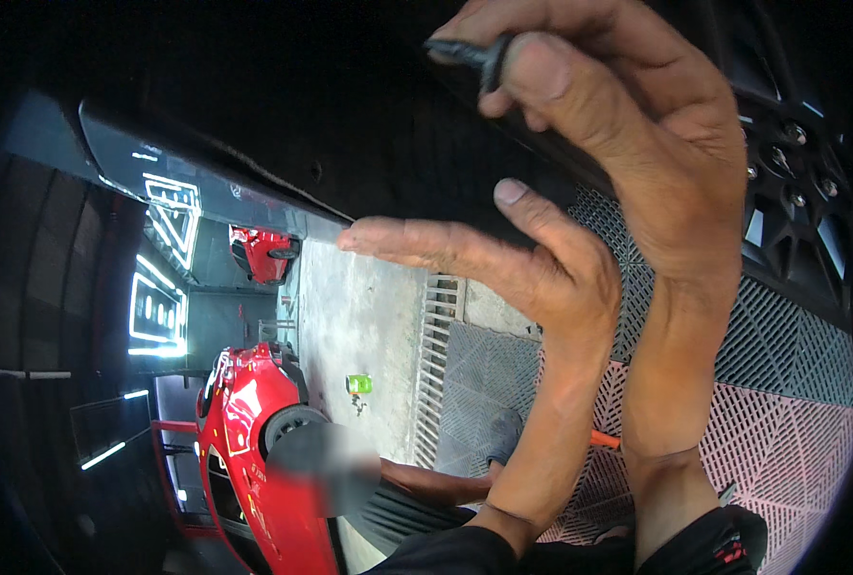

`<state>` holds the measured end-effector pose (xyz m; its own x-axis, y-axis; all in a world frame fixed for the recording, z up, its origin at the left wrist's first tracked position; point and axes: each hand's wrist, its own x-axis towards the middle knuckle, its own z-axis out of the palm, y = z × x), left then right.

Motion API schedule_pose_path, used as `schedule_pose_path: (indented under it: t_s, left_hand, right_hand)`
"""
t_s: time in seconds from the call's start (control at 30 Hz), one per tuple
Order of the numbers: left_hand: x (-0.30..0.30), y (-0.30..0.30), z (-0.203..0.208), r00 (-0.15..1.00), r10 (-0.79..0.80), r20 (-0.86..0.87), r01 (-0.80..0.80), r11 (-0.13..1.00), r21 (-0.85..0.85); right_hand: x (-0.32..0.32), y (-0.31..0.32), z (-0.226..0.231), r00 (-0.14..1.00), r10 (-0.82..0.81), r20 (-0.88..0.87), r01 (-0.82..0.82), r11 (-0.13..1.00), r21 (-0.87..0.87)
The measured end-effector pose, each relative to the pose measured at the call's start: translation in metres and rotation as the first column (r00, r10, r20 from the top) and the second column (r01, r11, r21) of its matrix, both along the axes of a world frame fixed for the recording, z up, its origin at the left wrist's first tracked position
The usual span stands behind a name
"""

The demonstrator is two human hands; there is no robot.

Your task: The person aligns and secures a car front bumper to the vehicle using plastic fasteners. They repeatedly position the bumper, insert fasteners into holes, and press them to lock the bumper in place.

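Between the thumb and fingers of my right hand (pixel 628 105) is a small black trim clip (pixel 474 56), with a round head and a ribbed, pointed shank. It points left, in front of a dark car underside or wheel-arch area (pixel 369 125). My left hand (pixel 532 259) is held out below it, fingers straight and thumb raised. Its fingertips reach the lower edge of the glossy dark car panel (pixel 206 158); whether they press on it I cannot tell. A small dark hole (pixel 315 171) shows in the black surface above those fingertips.
A black spoked wheel (pixel 795 182) stands at right. Grey and pink grid floor tiles (pixel 781 431) lie beneath my arms, beside a slotted drain (pixel 436 355). Another person (pixel 417 517) is at lower centre. A red car (pixel 254 412) and a green can (pixel 359 383) are further off.
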<state>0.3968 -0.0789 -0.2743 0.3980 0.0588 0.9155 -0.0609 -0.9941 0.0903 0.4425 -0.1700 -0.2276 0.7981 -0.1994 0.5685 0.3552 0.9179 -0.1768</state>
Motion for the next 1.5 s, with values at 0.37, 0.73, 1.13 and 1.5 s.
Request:
schedule_pose_path:
  t_s: [0.37, 0.73, 1.13, 1.5]
  left_hand:
    - [0.002, -0.003, -0.011, 0.999, -0.012, 0.034, 0.013, 0.999, -0.051]
    - [-0.008, 0.001, -0.011, 0.984, -0.155, 0.084, 0.167, 0.974, -0.154]
    - [-0.026, -0.001, -0.009, 0.926, -0.352, 0.136, 0.377, 0.888, -0.265]
    - [-0.041, 0.001, -0.003, 0.900, -0.404, 0.160, 0.434, 0.857, -0.276]
  right_hand:
    - [-0.015, 0.011, 0.001, 0.800, -0.360, 0.479, 0.520, 0.815, -0.256]
    - [-0.032, 0.018, 0.003, 0.664, -0.533, 0.524, 0.745, 0.529, -0.406]
    - [-0.070, 0.018, -0.006, 0.819, -0.447, 0.361, 0.572, 0.583, -0.577]
    - [-0.111, 0.082, -0.007, 0.886, -0.376, 0.272, 0.431, 0.454, -0.780]
